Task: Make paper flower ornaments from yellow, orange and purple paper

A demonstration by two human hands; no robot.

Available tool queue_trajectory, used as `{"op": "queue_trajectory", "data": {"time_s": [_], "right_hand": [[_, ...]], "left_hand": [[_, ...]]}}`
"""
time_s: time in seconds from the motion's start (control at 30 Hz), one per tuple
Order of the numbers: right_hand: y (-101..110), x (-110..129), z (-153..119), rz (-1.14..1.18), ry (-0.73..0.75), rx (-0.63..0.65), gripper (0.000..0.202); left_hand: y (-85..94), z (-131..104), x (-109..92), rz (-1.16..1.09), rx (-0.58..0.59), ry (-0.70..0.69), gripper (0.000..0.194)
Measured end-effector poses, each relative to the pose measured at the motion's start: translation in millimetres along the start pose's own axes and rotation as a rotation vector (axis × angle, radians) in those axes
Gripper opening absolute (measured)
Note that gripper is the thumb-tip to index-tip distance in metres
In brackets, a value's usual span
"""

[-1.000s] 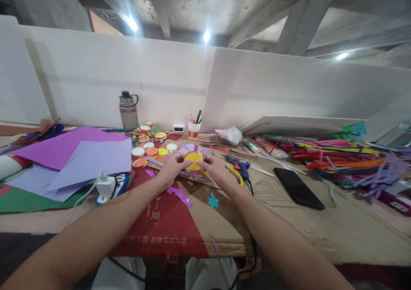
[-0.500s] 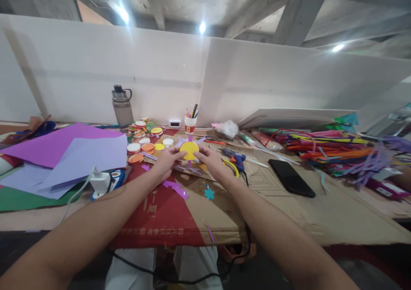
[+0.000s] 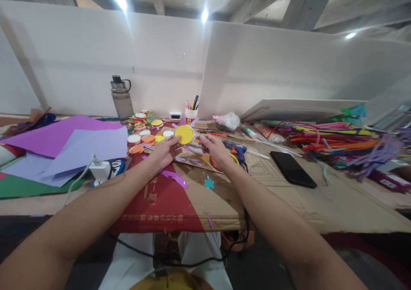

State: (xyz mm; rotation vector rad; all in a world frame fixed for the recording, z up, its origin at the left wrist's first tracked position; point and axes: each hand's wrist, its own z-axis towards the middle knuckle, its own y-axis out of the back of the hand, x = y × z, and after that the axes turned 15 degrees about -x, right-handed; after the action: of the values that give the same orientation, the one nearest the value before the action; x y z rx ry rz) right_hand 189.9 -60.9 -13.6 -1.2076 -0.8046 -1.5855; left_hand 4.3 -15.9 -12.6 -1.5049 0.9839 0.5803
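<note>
Currently left hand (image 3: 165, 151) has its grip pinched on the yellow paper disc (image 3: 184, 134), purple strips fanning out behind it, raised just above the cardboard sheet (image 3: 199, 196) on the tabletop. Right hand (image 3: 215, 149) sits just beside, fingers loosely curled, holding nothing I can make out. Blue glue gun (image 3: 236, 149) lies right of it; black phone (image 3: 293, 175) further right.

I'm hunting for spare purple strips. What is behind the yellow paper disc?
Purple strips fan out from behind the yellow paper disc, which the left hand holds by its edge. How they join, and whatever else is on its back, is covered by the disc.
</note>
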Motion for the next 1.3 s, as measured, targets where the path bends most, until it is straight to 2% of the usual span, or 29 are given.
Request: {"op": "queue_trajectory", "data": {"time_s": [0.13, 0.3, 0.37, 0.47, 0.53, 0.63, 0.7, 0.8, 0.87, 0.97, 1.03, 1.1, 1.2, 1.3], "right_hand": [[-3.2, 2.9, -4.3, 0.014, 0.027, 0.088, 0.035], [-11.0, 0.3, -11.1, -0.082, 0.131, 0.066, 0.028], [-12.5, 0.8, -13.5, -0.152, 0.242, 0.01, 0.021], [-9.6, 3.6, -14.7, -0.27, 0.495, -0.1, 0.015], [-4.8, 5.6, -13.9, -0.326, 0.649, -0.158, 0.014], [2.5, 6.8, -11.0, -0.358, 0.832, -0.229, 0.02], [5.3, 6.5, -9.2, -0.356, 0.924, -0.239, 0.022], [6.3, 5.3, -8.3, -0.347, 0.958, -0.189, 0.022], [6.0, 4.5, -9.0, -0.345, 0.933, -0.162, 0.02], [5.6, 4.9, -11.5, -0.354, 0.896, -0.164, 0.019], [5.2, 6.8, -13.8, -0.357, 0.872, -0.175, 0.018], [4.2, 9.9, -16.5, -0.34, 0.843, -0.163, 0.015], [1.9, 14.5, -19.8, -0.308, 0.772, -0.121, 0.01], [0.3, 16.7, -20.6, -0.311, 0.67, -0.095, 0.012]], "left_hand": [[-0.9, -3.0, 3.1, 0.06, 0.013, -0.073, 0.028], [-5.8, -9.3, 5.9, 0.135, 0.065, -0.171, 0.035], [-7.4, -11.0, 7.4, 0.125, 0.096, -0.194, 0.036], [-8.6, -11.9, 9.9, 0.08, 0.125, -0.192, 0.039], [-8.6, -11.5, 10.9, 0.063, 0.099, -0.146, 0.036], [-8.3, -11.6, 9.8, 0.05, 0.077, 0.013, 0.017], [-8.9, -13.4, 6.8, 0.039, 0.124, 0.149, 0.006], [-11.5, -17.5, 3.2, 0.026, 0.207, 0.256, 0.008], [-13.4, -18.9, 4.1, 0.04, 0.165, 0.18, 0.017], [-13.0, -17.0, 8.8, 0.109, 0.099, -0.106, 0.039], [-10.3, -14.9, 10.3, 0.181, 0.119, -0.311, 0.046], [-7.0, -14.4, 8.4, 0.265, 0.16, -0.437, 0.05], [-3.9, -16.4, 2.2, 0.398, 0.163, -0.556, 0.044], [-3.5, -15.7, -1.5, 0.446, 0.132, -0.594, 0.031]]}}
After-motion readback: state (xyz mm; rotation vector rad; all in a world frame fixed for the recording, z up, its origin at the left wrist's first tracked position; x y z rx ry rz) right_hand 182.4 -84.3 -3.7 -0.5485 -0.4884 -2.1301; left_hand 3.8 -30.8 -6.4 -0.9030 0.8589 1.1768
